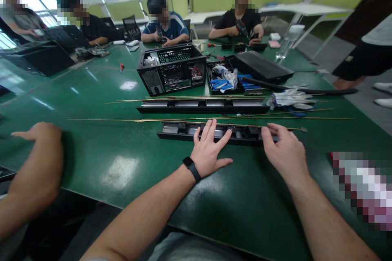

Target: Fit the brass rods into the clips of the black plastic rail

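My left hand (210, 149), with a black watch on the wrist, lies with fingers spread. Its fingertips rest on the nearer long black channel (171, 135), which has a grey metal inner strip and several small black blocks. At that channel's right part is my right hand (284, 147), thumb and fingers bent together in a pinch. What sits between those fingertips is hidden. A thin brass-coloured rod (292, 129) runs along the channel's far edge, past my right fingertips, to a small flat grey end. Behind lies a second black channel (183, 109) with similar blocks.
More thin rods (101, 120) lie along both channels. Beyond stand an open black computer case (171, 69), a tray with gloves (225, 81), a dark panel (263, 66) and a clear bottle (289, 43). A neighbour's arm (36, 171) rests at left. Several people work across the table.
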### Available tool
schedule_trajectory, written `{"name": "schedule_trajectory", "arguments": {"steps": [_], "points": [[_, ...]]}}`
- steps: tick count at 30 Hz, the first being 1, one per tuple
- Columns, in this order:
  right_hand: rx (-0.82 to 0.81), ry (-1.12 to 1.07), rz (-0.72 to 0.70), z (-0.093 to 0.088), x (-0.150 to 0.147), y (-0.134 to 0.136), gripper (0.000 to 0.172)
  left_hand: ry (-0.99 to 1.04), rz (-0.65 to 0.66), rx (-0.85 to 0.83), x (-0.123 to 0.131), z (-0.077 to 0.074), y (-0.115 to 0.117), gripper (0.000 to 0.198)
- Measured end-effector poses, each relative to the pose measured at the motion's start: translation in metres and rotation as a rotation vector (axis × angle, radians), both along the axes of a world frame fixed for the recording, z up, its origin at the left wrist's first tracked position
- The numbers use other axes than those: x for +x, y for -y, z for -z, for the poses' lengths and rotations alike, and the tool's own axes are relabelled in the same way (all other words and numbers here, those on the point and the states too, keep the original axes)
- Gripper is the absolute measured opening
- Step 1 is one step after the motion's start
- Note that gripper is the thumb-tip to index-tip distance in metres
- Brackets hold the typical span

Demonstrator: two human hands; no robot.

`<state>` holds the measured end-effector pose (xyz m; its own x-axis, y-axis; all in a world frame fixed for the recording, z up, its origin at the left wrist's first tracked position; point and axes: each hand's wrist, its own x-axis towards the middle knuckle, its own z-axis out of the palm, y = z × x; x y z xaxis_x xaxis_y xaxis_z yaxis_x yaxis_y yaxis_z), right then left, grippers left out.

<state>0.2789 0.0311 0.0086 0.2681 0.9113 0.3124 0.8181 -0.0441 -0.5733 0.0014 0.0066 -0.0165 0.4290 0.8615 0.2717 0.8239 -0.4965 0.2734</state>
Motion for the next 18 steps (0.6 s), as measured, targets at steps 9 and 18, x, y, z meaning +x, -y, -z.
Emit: {"name": "schedule_trajectory", "arguments": {"steps": [9,18], "points": [[0.013,0.014,0.012,0.0042,0.0034,-0.0013,0.064,0.005,-0.001,-0.001,0.0002,0.0002,0.0002,0.113],[0.041,0.037,-0.014,0.0092,0.0023,-0.0019,0.058,-0.02,-0.006,-0.029,0.0016,-0.0051,0.0009,0.112]]}}
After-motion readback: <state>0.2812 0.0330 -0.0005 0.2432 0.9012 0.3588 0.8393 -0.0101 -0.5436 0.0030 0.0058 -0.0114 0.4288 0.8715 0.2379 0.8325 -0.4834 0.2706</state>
